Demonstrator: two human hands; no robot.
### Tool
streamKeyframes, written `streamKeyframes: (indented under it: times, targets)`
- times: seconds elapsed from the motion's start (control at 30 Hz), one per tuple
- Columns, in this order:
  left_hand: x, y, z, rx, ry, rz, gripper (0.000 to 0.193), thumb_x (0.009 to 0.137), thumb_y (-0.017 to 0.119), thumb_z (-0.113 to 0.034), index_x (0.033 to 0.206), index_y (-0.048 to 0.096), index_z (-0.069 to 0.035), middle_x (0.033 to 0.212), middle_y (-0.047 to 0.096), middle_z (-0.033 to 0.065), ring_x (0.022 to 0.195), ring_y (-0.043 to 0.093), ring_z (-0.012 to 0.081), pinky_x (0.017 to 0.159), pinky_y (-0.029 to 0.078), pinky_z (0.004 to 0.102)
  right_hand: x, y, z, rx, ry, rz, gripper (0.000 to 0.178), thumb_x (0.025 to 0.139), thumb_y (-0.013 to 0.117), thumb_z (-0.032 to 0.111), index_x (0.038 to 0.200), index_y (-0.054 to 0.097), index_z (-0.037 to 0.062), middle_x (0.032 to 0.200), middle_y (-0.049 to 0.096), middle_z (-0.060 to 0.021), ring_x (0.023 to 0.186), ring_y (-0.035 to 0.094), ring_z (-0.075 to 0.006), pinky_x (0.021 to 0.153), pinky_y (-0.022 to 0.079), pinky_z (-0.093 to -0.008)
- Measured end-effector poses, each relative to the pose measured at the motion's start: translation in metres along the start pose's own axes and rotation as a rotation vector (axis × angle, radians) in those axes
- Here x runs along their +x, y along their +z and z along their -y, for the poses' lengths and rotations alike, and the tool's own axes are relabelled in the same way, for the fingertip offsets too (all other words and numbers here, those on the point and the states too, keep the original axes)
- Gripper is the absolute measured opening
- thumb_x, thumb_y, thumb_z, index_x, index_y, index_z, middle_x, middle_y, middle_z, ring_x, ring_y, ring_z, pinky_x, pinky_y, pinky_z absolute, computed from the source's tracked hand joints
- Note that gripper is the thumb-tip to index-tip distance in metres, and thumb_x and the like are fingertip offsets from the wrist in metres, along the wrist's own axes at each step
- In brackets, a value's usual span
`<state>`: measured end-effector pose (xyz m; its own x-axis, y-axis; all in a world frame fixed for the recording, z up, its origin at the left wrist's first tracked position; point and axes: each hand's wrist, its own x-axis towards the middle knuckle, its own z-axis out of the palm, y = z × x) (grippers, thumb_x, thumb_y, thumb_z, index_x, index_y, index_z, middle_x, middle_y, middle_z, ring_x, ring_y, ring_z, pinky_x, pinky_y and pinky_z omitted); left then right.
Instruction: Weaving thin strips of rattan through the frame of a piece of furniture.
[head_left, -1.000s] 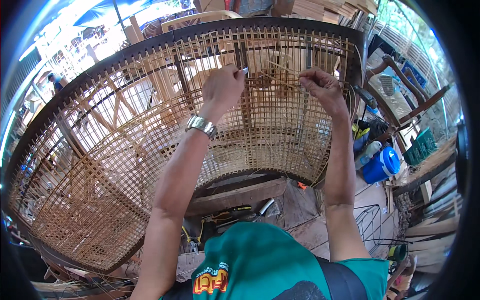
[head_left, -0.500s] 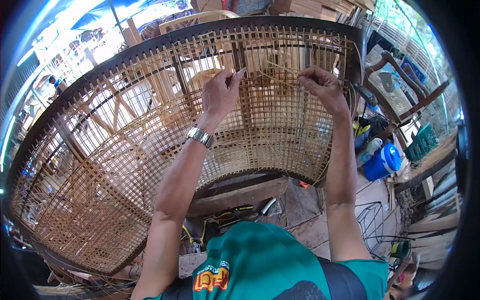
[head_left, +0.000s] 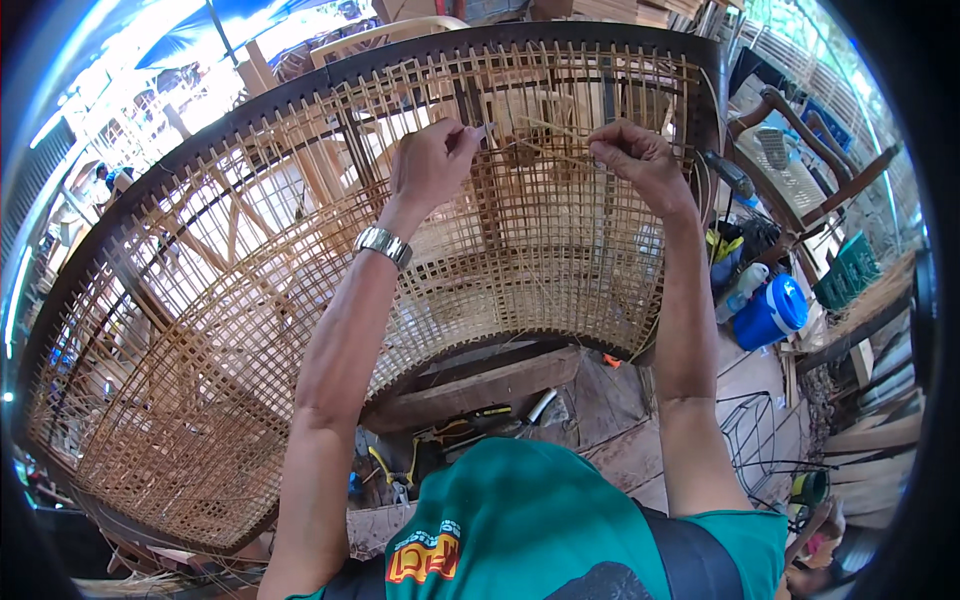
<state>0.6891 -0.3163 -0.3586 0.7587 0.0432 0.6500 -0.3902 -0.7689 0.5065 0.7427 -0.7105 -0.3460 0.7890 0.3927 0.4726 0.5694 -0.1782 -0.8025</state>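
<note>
A large curved panel of woven rattan cane [head_left: 440, 285] in a dark wooden frame [head_left: 300, 92] spreads out before me. Over its upper middle, my left hand [head_left: 432, 165] is closed in a pinch, with a small pale tip sticking out past thumb and forefinger; I cannot make out what it is. My right hand [head_left: 645, 165] is also pinched, to the right of the left one, on a thin cane strand [head_left: 560, 158] that runs leftward across the weave. Loose upright strands show along the top, where the weave is more open than lower down.
Pliers with yellow handles [head_left: 392, 472] and other tools lie below the panel, beside a wooden beam [head_left: 480, 388]. A blue jug [head_left: 772, 312], a wooden chair frame [head_left: 815, 165], a green crate [head_left: 848, 272] and a black wire rack [head_left: 750, 440] stand to the right.
My left hand has shifted a little left and up, still pinched. The right hand has moved slightly left and up, staying at the strand.
</note>
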Motion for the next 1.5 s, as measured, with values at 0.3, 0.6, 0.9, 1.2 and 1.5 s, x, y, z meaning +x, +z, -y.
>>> streamKeyframes:
  times: [0.3,0.6,0.9,1.2,1.5]
  targets:
    - [0.009,0.003,-0.006,0.127,0.089,-0.009,0.034,0.117,0.080,-0.039,0.108,0.092,-0.009,0.075,0.084,0.0103,0.062,0.077,0.0295,0.065,0.061,0.0483,-0.003,0.008,0.004,-0.010,-0.008,0.009,0.021,0.120,0.094,0.021,0.136,0.095,0.0076,0.124,0.088,0.0027,0.113,0.078,-0.0085,0.104,0.065,-0.0292]
    - [0.037,-0.021,-0.022,0.216,0.195,0.371,0.023,0.114,0.077,-0.014,0.134,0.083,-0.005,0.110,0.089,0.0273,0.101,0.087,0.0467,0.097,0.066,0.0593,0.002,0.046,0.024,-0.247,-0.004,-0.127,0.021,0.118,0.093,0.024,0.127,0.096,0.0058,0.113,0.083,-0.0013,0.093,0.073,-0.0095,0.084,0.064,-0.0304]
    - [0.013,-0.009,-0.040,0.339,0.061,0.240,0.025,0.118,0.076,-0.010,0.142,0.074,-0.003,0.106,0.087,0.0300,0.104,0.087,0.0528,0.094,0.065,0.0660,0.004,0.062,0.037,-0.488,-0.133,-0.267,0.021,0.110,0.090,0.021,0.117,0.095,0.0010,0.112,0.088,-0.0163,0.100,0.087,-0.0283,0.092,0.071,-0.0425]
    - [0.011,-0.004,-0.042,0.279,0.026,0.217,0.023,0.117,0.076,-0.006,0.139,0.076,-0.002,0.114,0.090,0.0293,0.114,0.088,0.0501,0.099,0.066,0.0637,0.026,0.066,0.030,-0.626,-0.286,-0.245,0.020,0.111,0.084,0.020,0.108,0.093,0.0034,0.113,0.088,-0.0176,0.105,0.086,-0.0347,0.100,0.069,-0.0509]
    - [0.024,-0.010,-0.025,0.119,0.020,0.234,0.019,0.118,0.078,-0.016,0.130,0.086,-0.004,0.119,0.092,0.0233,0.113,0.090,0.0419,0.099,0.068,0.0566,0.065,0.108,0.031,-0.767,-0.254,-0.153,0.034,0.120,0.084,0.037,0.118,0.091,0.0035,0.109,0.088,-0.0185,0.090,0.082,-0.0396,0.088,0.066,-0.0573]
